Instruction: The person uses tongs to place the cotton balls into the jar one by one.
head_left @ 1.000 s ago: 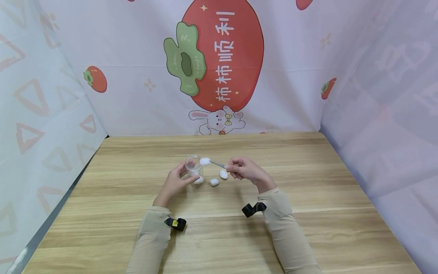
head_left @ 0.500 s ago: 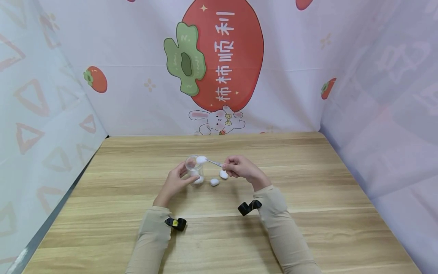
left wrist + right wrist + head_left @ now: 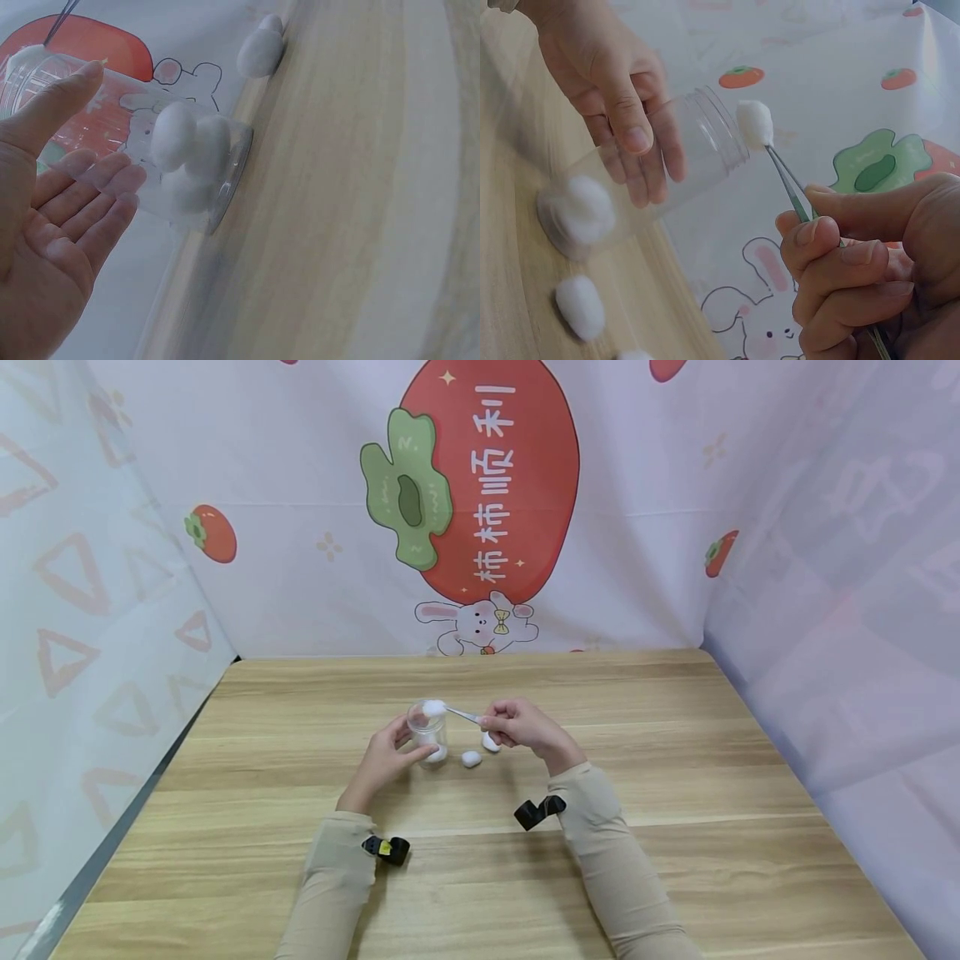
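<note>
My left hand [image 3: 382,762] steadies a clear plastic jar [image 3: 429,732] that stands upright on the table, thumb on one side and fingers round the other. White cotton balls [image 3: 174,136] lie at the jar's bottom in the left wrist view. My right hand [image 3: 525,727] pinches metal tweezers [image 3: 789,184], with the remaining fingers curled in. A cotton ball [image 3: 754,124] is gripped in the tweezer tips, right at the jar's open mouth. From the head view this cotton ball overlaps the jar's rim.
Two more cotton balls lie on the wooden table [image 3: 480,877] right of the jar: a nearer cotton ball [image 3: 471,759] and a farther cotton ball [image 3: 491,742], partly under my right hand. A printed cloth [image 3: 300,460] hangs behind the table, with similar cloths at both sides.
My right hand has moved left, bringing the tweezers and their cotton ball from beside the jar's rim to over its mouth. The left hand and jar have stayed put.
</note>
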A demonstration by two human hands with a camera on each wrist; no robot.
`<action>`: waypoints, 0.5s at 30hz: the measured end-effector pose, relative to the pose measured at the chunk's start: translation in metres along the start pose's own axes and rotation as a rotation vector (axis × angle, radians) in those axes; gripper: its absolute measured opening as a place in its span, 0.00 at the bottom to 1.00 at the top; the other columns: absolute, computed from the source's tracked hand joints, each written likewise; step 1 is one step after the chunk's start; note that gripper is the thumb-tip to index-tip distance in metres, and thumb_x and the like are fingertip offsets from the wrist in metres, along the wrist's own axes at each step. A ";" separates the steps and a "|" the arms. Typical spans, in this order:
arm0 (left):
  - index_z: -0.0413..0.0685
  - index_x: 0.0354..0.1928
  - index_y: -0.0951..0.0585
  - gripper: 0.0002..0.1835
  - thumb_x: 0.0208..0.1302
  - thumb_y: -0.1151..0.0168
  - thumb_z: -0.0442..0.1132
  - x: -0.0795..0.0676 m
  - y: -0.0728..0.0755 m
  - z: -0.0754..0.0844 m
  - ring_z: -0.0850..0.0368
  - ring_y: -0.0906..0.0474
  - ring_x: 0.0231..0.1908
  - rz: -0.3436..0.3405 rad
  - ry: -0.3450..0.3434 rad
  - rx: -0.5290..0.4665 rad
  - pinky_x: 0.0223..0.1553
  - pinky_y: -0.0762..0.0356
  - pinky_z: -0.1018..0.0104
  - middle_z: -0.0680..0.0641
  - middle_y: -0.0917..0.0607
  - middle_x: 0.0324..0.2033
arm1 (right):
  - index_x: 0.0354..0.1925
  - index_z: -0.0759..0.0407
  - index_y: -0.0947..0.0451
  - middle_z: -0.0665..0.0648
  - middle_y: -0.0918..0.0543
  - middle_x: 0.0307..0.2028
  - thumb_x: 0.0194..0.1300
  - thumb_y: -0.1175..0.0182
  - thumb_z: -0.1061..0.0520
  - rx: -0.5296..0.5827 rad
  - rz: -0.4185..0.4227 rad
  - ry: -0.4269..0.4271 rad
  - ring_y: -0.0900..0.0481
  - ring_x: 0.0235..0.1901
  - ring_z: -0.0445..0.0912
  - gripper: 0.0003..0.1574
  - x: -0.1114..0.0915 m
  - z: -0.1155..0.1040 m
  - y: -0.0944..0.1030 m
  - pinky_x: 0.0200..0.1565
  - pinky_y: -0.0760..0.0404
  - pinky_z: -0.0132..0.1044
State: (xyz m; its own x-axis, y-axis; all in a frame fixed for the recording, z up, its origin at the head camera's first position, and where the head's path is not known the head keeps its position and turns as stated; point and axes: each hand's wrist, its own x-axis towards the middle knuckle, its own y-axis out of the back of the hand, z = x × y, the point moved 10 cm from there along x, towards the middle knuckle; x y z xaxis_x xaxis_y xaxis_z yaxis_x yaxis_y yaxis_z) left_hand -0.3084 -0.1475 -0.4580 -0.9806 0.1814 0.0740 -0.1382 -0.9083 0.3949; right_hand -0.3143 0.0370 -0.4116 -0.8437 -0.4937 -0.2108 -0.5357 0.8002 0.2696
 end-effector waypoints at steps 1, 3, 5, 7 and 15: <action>0.41 0.67 0.33 0.37 0.56 0.29 0.40 0.000 0.000 0.000 0.39 0.29 0.65 -0.001 -0.001 -0.002 0.69 0.29 0.50 0.34 0.26 0.64 | 0.31 0.66 0.28 0.46 0.30 0.14 0.70 0.48 0.62 0.004 0.001 -0.002 0.39 0.14 0.36 0.10 0.001 0.000 -0.001 0.18 0.39 0.23; 0.41 0.67 0.33 0.38 0.56 0.29 0.40 0.000 0.000 -0.001 0.39 0.29 0.66 -0.002 0.001 -0.002 0.70 0.30 0.50 0.34 0.26 0.64 | 0.30 0.65 0.28 0.46 0.30 0.14 0.70 0.47 0.62 0.012 0.002 -0.008 0.39 0.14 0.36 0.10 0.002 0.001 -0.002 0.18 0.39 0.23; 0.41 0.68 0.33 0.38 0.56 0.29 0.41 -0.001 0.000 -0.001 0.40 0.29 0.66 -0.004 0.004 0.001 0.70 0.30 0.50 0.34 0.26 0.64 | 0.30 0.63 0.28 0.46 0.30 0.14 0.70 0.47 0.62 0.017 0.004 -0.013 0.39 0.14 0.36 0.10 0.002 0.002 -0.003 0.18 0.39 0.23; 0.41 0.68 0.34 0.38 0.56 0.29 0.42 -0.001 0.000 0.000 0.40 0.29 0.66 -0.005 0.006 0.006 0.70 0.30 0.50 0.35 0.26 0.64 | 0.29 0.63 0.28 0.46 0.30 0.14 0.70 0.48 0.62 0.013 0.003 -0.011 0.39 0.14 0.36 0.10 0.003 0.002 -0.003 0.18 0.39 0.24; 0.42 0.68 0.33 0.38 0.56 0.29 0.42 -0.002 0.001 0.001 0.40 0.29 0.66 -0.003 0.011 0.006 0.70 0.30 0.50 0.35 0.26 0.64 | 0.30 0.66 0.29 0.46 0.31 0.14 0.70 0.48 0.63 0.017 -0.007 0.004 0.39 0.14 0.36 0.11 0.006 0.002 -0.006 0.18 0.39 0.24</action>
State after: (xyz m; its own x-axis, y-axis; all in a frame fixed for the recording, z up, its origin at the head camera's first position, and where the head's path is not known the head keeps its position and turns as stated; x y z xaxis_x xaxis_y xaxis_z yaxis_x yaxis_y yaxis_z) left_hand -0.3064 -0.1482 -0.4567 -0.9817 0.1800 0.0627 -0.1404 -0.9053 0.4008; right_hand -0.3157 0.0296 -0.4165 -0.8400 -0.5009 -0.2085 -0.5410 0.8022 0.2525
